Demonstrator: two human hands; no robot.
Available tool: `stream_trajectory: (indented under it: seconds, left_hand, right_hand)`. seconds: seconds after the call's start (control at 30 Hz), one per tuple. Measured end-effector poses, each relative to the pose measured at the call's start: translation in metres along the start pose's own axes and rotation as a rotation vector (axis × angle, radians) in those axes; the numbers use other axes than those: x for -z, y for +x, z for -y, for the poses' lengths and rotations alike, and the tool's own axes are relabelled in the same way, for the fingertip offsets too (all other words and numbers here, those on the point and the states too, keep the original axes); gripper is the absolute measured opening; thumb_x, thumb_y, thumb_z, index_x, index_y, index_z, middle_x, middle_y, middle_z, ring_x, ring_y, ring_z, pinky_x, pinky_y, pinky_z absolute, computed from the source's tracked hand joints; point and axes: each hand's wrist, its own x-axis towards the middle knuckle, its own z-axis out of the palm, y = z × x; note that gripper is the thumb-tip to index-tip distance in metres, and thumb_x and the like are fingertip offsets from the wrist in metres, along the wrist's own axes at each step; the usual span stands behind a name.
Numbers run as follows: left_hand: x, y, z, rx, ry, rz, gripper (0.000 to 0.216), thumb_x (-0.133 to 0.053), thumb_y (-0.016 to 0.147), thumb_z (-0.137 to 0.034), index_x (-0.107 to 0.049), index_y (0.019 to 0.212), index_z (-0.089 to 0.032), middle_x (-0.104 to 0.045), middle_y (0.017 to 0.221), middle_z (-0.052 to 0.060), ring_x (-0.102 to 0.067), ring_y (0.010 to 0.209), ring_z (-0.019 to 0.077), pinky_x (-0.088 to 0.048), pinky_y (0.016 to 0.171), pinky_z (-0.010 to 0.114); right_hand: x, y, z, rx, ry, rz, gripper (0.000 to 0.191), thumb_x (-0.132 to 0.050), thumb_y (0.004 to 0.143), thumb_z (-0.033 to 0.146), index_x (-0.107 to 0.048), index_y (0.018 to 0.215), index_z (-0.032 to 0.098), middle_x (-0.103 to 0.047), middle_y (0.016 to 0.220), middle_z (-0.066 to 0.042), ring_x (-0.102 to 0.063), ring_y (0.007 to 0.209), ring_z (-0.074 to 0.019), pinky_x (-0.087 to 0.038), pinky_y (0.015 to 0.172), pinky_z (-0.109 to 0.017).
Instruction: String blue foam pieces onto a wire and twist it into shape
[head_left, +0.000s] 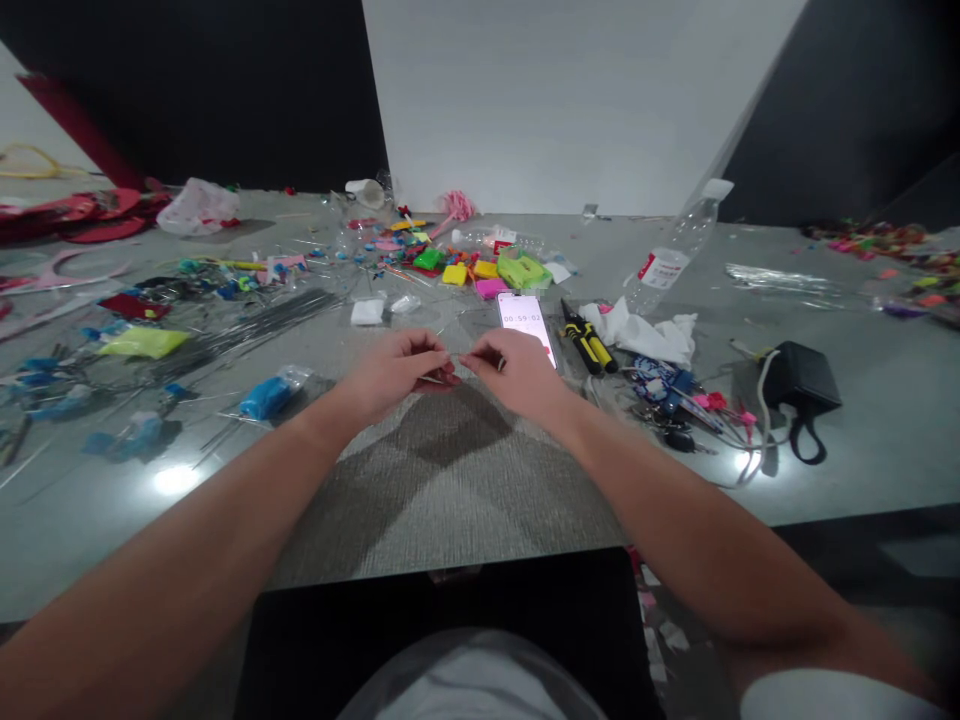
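My left hand (401, 372) and my right hand (517, 372) hover close together over the middle of the table. On both, thumb and fingers are pinched, their tips nearly meeting. What lies between them is too small to make out; a faint thin strand seems to show near the fingertips. Just beyond my right hand lies a phone (523, 314) with a running timer on its screen. Yellow-and-black pliers (588, 338) rest to the right of it. A small white packet (367, 312) sits beyond my left hand.
Bundled thin wires (262, 325) and a blue clay packet (266, 398) lie to the left. Coloured clay packets (454, 273) are at the back. A plastic bottle (671, 250), crumpled tissue (652, 335), keys (679, 438) and a black adapter (799, 377) occupy the right.
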Motion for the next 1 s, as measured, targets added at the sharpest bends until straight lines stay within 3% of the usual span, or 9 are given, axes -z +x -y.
stream_trajectory:
  seconds: [0.3, 0.47, 0.73, 1.0]
  left_hand:
    - [-0.011, -0.004, 0.003, 0.061, -0.188, 0.007, 0.012, -0.072, 0.077, -0.020, -0.062, 0.072, -0.019, -0.067, 0.072, 0.001, -0.068, 0.070, 0.0145, -0.064, 0.073, 0.033]
    - [-0.016, -0.005, 0.006, 0.029, -0.230, -0.023, 0.013, -0.071, 0.080, -0.022, -0.060, 0.075, -0.020, -0.066, 0.076, 0.000, -0.067, 0.073, 0.0141, -0.064, 0.074, 0.033]
    - [-0.010, -0.005, 0.003, 0.109, -0.270, 0.051, 0.005, -0.071, 0.081, -0.016, -0.070, 0.085, -0.019, -0.064, 0.074, 0.001, -0.065, 0.067, 0.0129, -0.065, 0.073, 0.032]
    - [-0.005, -0.004, 0.004, 0.087, -0.305, 0.057, 0.005, -0.072, 0.082, -0.016, -0.069, 0.087, -0.017, -0.069, 0.085, 0.003, -0.069, 0.082, 0.0146, -0.065, 0.083, 0.034]
  right_hand:
    - [-0.006, -0.010, 0.009, 0.163, -0.319, -0.147, 0.032, -0.064, 0.091, 0.033, -0.045, 0.068, 0.022, -0.053, 0.070, -0.001, -0.047, 0.069, -0.0167, -0.031, 0.064, -0.032]
    - [-0.008, -0.015, 0.016, 0.249, -0.448, -0.222, 0.028, -0.056, 0.096, 0.029, -0.047, 0.070, 0.022, -0.054, 0.074, -0.004, -0.048, 0.075, -0.0198, -0.032, 0.066, -0.035]
    - [-0.004, -0.013, 0.014, 0.286, -0.244, -0.175, 0.010, -0.058, 0.095, 0.027, -0.061, 0.088, 0.021, -0.057, 0.089, -0.005, -0.054, 0.079, -0.0178, -0.043, 0.071, -0.033]
    - [-0.001, -0.015, 0.020, 0.243, -0.036, -0.080, 0.014, -0.054, 0.098, 0.032, -0.065, 0.097, 0.023, -0.061, 0.093, -0.005, -0.058, 0.082, -0.0178, -0.048, 0.071, -0.032]
